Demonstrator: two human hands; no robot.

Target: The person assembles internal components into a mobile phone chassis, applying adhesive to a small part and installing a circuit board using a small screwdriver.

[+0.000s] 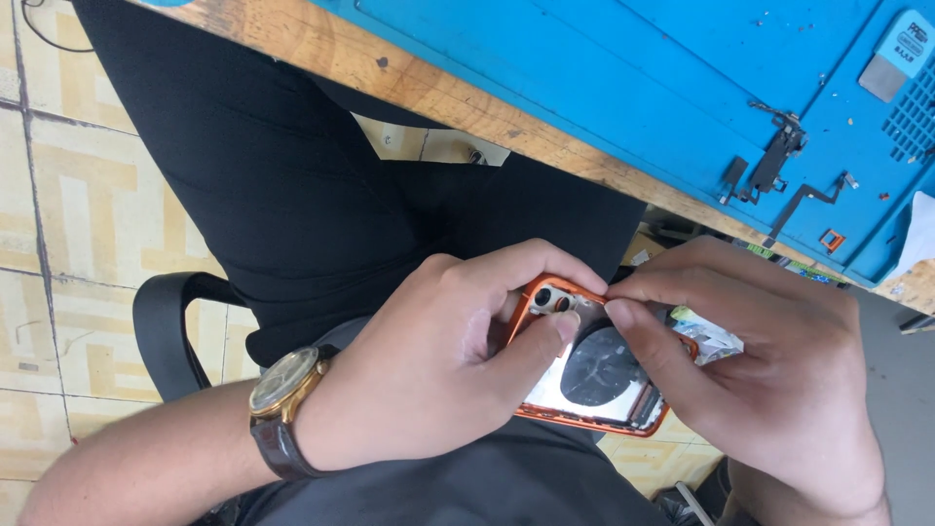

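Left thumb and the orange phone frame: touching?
Touching. The head view shows the left hand with its thumb pressed on the phone frame beside the camera holes; no gap visible.

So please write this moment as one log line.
left hand: grips orange phone frame | right hand: fingertips pinch frame's top edge | blue mat: loose parts

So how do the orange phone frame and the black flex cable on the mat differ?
The phone frame is orange, broad and held over the lap by the left hand and right hand. The flex cable is black, thin and lies untouched on the blue mat. Both look like phone parts.
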